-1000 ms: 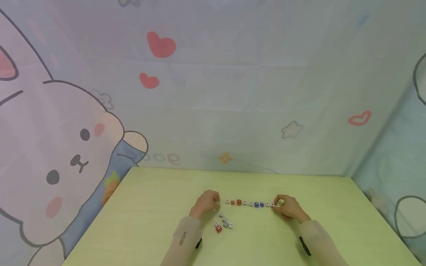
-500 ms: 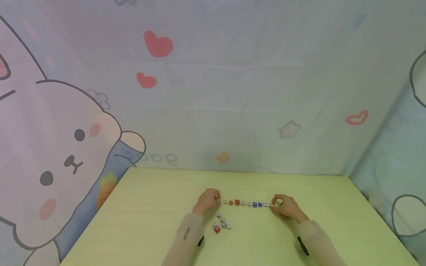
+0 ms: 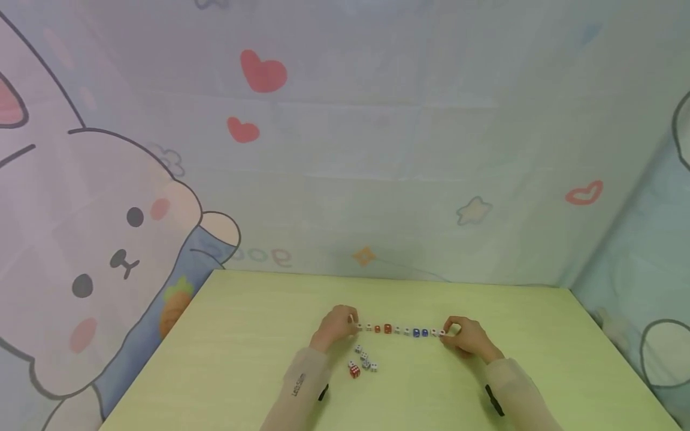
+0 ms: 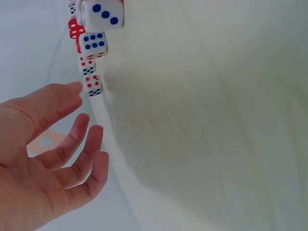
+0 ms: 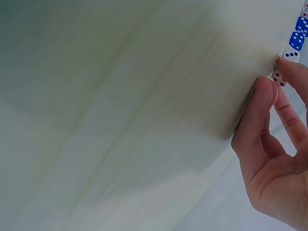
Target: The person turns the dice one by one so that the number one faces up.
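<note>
A row of small dice runs across the table, with white dice at both ends, two red dice (image 3: 387, 328) towards the left and two blue dice (image 3: 416, 333) towards the right. My left hand (image 3: 335, 326) is at the row's left end. In the left wrist view its fingers are spread and bent, with a fingertip close beside the white end die (image 4: 92, 85) and nothing gripped. At the opposite end my right hand (image 3: 468, 336) pinches a white die with red pips (image 5: 278, 80) between thumb and finger. It stands against its neighbour, a white die with blue pips (image 5: 291, 54).
Nearer the person lies a loose group of several white dice (image 3: 363, 356) and a larger red die (image 3: 354, 372). The table (image 3: 259, 335) is pale yellow-green. A printed cloth (image 3: 345, 149) hangs behind its far edge.
The left-end white die has shifted right, closer to the row, and my left fingers have come off it. My right hand keeps its pinch on the right-end die. The head view sways slightly.
</note>
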A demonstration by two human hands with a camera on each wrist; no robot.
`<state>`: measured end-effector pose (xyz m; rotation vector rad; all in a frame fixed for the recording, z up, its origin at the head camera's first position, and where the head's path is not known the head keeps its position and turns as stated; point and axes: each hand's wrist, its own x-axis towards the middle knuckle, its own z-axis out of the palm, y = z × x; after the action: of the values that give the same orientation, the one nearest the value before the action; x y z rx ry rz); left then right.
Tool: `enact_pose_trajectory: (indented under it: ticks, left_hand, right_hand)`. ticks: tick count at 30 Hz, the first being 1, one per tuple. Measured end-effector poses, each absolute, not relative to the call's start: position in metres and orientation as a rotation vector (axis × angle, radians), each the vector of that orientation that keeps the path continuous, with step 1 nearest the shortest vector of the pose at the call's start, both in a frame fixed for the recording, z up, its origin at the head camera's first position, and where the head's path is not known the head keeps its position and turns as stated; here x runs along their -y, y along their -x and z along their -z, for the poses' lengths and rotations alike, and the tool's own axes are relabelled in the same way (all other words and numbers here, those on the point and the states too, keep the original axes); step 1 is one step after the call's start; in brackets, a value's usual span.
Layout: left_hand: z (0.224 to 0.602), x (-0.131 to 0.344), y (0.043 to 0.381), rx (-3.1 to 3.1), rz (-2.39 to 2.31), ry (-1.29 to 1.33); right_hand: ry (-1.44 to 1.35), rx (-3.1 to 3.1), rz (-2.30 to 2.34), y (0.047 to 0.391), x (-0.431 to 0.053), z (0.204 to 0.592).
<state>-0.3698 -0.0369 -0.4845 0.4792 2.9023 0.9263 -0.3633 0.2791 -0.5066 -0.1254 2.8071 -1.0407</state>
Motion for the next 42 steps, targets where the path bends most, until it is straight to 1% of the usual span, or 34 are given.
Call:
enact_pose_trajectory:
  ticks: [7,14,21,34,42]
  left_hand:
    - [0.476,0.046,0.358,-2.848,-0.924,-0.548]
    - [0.481,0.05,0.35,-2.721,-0.982,-0.636]
    - [0.483,0.043,0.346,-2.708,-0.942,-0.617]
    - [0.489,0.036,0.351,-2.748,-0.817,-0.568]
    - [0.48,0.039,0.346,-2.809,-0.753,-0.468]
  right_hand:
    - [0.129,-2.812,1.059,0.364,-0.28,0.506]
    - [0.148,-2.804,1.07,0.362,-0.28,0.509]
    - [0.16,-2.802,1.072,0.361,-0.28,0.508]
    - [0.174,-2.865,0.993,0.361,-0.276,0.502]
    - [0.178,-2.915,0.855,0.362,-0.276,0.501]
